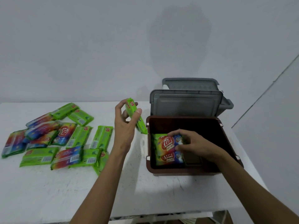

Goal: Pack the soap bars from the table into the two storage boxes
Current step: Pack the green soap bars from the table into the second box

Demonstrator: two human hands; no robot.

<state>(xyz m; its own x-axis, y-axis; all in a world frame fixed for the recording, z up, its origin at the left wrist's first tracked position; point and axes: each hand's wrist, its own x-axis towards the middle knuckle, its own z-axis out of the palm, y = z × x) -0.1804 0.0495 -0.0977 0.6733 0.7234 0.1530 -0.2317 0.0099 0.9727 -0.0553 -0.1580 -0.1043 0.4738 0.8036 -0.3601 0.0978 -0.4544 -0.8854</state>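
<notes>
We look at a bare indoor room of no clear kind: a plain pale wall (80, 46), a white table (48, 191), wrapped soap bars (77, 136) near its left edge, plastic storage boxes (178, 171) right.

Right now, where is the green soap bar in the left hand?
In the head view it is near the centre: the left hand pinches the green soap bar above the table, just left of the brown box.

"KUAT" in red logo read on upper rainbow soap pack (167, 142) inside brown box (178, 171); repeated, partly covered, on lower pack (169, 158). Other print illegible.
</notes>
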